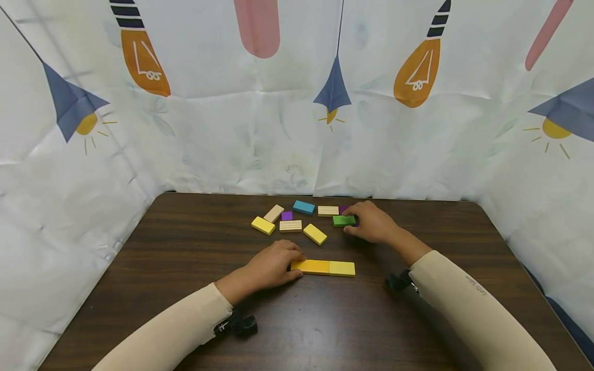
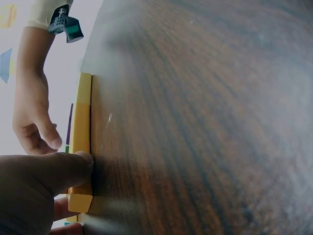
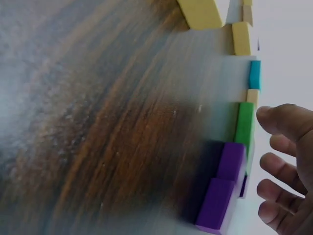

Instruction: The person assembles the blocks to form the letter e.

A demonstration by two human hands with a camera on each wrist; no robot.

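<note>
My left hand (image 1: 274, 263) pinches the left end of a flat row of blocks, an orange one (image 1: 316, 266) joined end to end with a yellow one (image 1: 342, 269). In the left wrist view the thumb of that hand (image 2: 44, 174) lies on the near side of the row (image 2: 80, 127), with fingers on its far side. My right hand (image 1: 371, 221) is at the green block (image 1: 343, 221), fingers spread. The right wrist view has the green block (image 3: 244, 128) beside the thumb of the right hand (image 3: 288, 156), with purple blocks (image 3: 215, 204) just below. Contact there is unclear.
Farther back on the dark table (image 1: 195, 257) lie a blue block (image 1: 303, 207), a striped block (image 1: 328, 211), another striped one (image 1: 290, 226), a tan one (image 1: 274, 213), a small purple one (image 1: 286, 216) and two yellow ones (image 1: 263, 225). A patterned cloth (image 1: 232, 139) hangs behind.
</note>
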